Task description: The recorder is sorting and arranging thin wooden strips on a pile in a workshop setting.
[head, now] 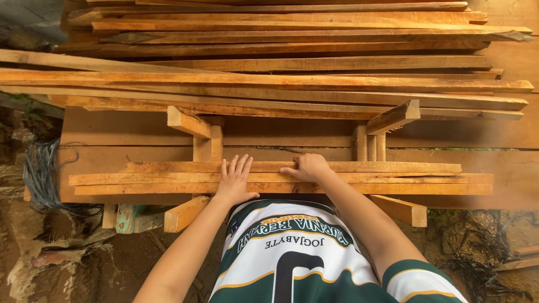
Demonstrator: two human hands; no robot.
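My left hand lies flat, fingers spread, on a small stack of long thin wooden slats that rests across two wooden support rails. My right hand sits just to its right, fingers curled over the far edge of the top slat. The slats run left to right in front of my body. I wear a green and white jersey.
A large pile of long planks lies beyond the near stack, on the same rails. Wide boards lie beneath. Bare earth, stones and a bundle of dark wire are at the left; scrap sticks at the lower right.
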